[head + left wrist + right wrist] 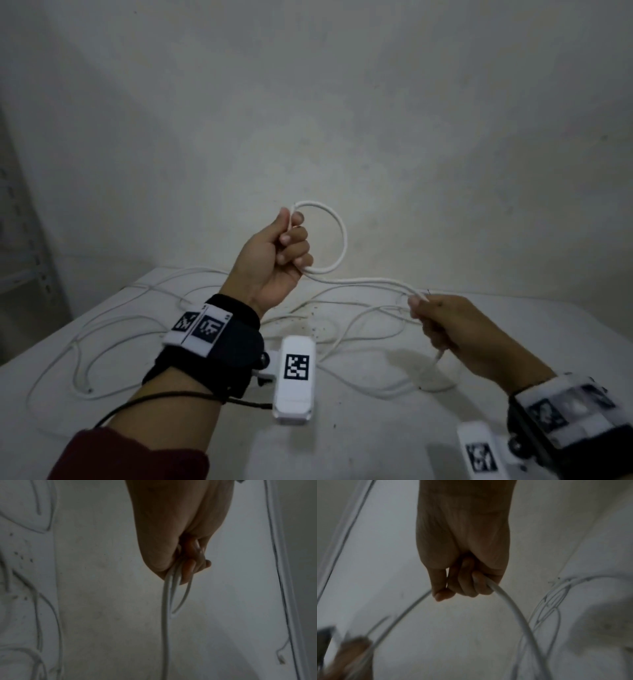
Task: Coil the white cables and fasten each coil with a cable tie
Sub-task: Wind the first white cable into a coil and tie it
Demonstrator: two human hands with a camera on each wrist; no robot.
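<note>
Your left hand [274, 255] is gripping the first loop of the white cable [337, 240] above the surface [376, 428]. The cable is running rightward to your right hand [455, 329], whose fingers are closing around it.

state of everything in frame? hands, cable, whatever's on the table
left hand: raised above the table, fingers curled round the coil.
coil: one small loop so far, no cable tie on it.
right hand: grips the same white cable further along.
loose white cable: sprawled uncoiled on the table.
cable tie: none visible.
</note>
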